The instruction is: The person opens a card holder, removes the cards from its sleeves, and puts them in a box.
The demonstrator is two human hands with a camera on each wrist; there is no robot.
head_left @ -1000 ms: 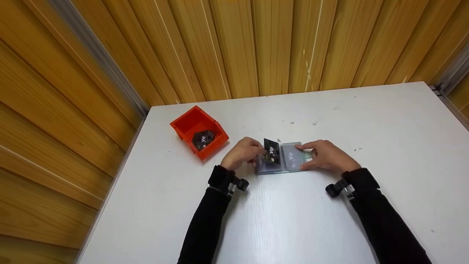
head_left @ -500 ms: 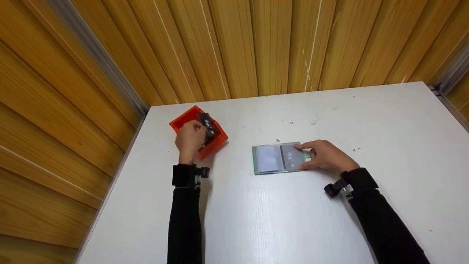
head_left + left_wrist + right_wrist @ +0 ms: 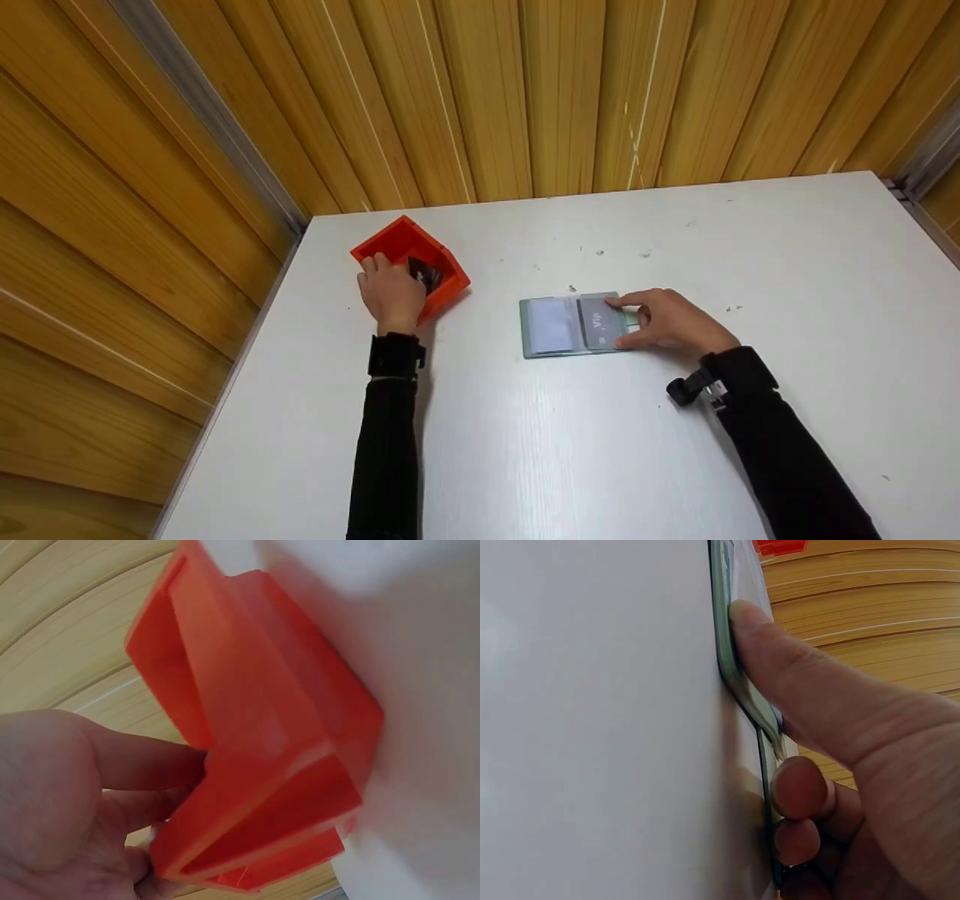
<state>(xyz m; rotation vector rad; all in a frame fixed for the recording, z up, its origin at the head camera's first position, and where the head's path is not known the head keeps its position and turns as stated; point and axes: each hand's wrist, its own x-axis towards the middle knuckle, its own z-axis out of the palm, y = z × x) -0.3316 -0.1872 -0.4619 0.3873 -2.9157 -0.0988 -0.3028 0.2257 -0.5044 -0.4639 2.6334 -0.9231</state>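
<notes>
A red bin [image 3: 442, 294] stands tilted at the table's left, with dark cards [image 3: 425, 276] inside. My left hand [image 3: 393, 297] reaches over its near side. In the left wrist view, the thumb and fingers of the left hand [image 3: 82, 795] go behind the wall of the bin [image 3: 262, 697]. Their tips are hidden, so I cannot tell whether a card is between them. A pale green card holder [image 3: 551, 324] lies spread mid-table, its left pocket whitish, a grey "Vip" card [image 3: 598, 322] on its right. My right hand [image 3: 667, 324] grips the holder's right end between thumb and fingers.
The white table [image 3: 525, 450] meets a yellow wood-panelled wall [image 3: 555, 97] at the back, with another on the left. Small dark marks [image 3: 600, 253] dot the surface behind the card holder.
My left hand took a black Vip card from the holder's left side over to the red bin, then lowered into it. The card no longer stands up there. My right hand has stayed put.
</notes>
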